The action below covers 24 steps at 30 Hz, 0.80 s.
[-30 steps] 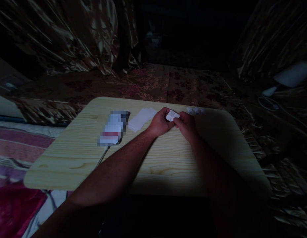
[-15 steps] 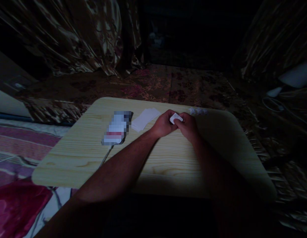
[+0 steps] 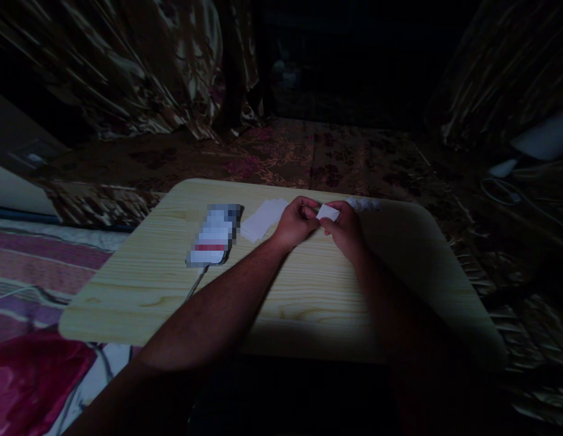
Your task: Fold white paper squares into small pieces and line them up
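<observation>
Between my two hands is a small folded white piece of paper (image 3: 328,212), held above the table. My right hand (image 3: 347,227) pinches it, thumb on the near side. My left hand (image 3: 296,225) is just left of the paper, its fingers loosely curled with a gap between thumb and forefinger. The left thumb tip is close to the paper's lower left corner; whether it touches is unclear. White paper strips (image 3: 263,219) lie in an overlapping pile left of my left hand. Several small folded white paper pieces (image 3: 363,204) sit in a row beyond my right hand.
A phone (image 3: 213,235) with a cable plugged in lies at the left of the light wooden table (image 3: 308,309). Patterned curtains (image 3: 172,66) hang behind. Striped bedding (image 3: 36,266) is at the left, and a pale lamp-like object (image 3: 542,138) stands at the right.
My left hand has loosened and drawn slightly left from the folded paper. The paper has shifted a little right and shows a flatter face in my right hand.
</observation>
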Each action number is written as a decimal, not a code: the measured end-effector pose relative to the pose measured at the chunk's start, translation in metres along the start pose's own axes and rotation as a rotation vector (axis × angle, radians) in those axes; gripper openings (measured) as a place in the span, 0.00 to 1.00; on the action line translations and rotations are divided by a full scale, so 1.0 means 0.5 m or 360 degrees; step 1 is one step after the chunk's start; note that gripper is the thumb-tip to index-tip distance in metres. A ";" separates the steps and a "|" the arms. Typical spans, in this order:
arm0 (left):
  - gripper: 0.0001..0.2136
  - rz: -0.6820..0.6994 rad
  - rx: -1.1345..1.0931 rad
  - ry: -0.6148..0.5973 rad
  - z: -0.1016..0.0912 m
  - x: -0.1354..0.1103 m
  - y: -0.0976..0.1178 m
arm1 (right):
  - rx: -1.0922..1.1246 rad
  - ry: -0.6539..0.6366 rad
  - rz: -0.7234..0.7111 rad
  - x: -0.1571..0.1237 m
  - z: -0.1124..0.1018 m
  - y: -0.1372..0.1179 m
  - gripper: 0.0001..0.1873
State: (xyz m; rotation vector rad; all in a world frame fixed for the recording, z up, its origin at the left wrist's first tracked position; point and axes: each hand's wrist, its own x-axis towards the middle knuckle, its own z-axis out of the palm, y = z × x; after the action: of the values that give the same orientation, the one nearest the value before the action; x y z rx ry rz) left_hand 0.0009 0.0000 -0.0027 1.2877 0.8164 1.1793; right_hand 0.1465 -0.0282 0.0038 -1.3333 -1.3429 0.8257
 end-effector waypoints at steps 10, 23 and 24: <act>0.19 0.0210 0.0256 -0.0064 -0.002 -0.004 -0.005 | 0.0004 -0.0032 0.0002 -0.005 -0.010 -0.015 0.15; 0.10 0.0059 0.0177 0.0049 -0.001 -0.002 0.003 | -0.0024 0.0077 0.0093 -0.007 -0.010 -0.018 0.11; 0.09 0.0056 0.0202 0.0046 -0.002 -0.002 0.002 | -0.0007 0.0082 0.0098 -0.007 -0.009 -0.019 0.11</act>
State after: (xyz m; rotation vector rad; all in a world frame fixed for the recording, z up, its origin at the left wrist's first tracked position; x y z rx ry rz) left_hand -0.0003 -0.0007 -0.0021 1.3963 0.9050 1.1916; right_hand 0.1480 -0.0337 0.0133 -1.3960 -1.2695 0.8251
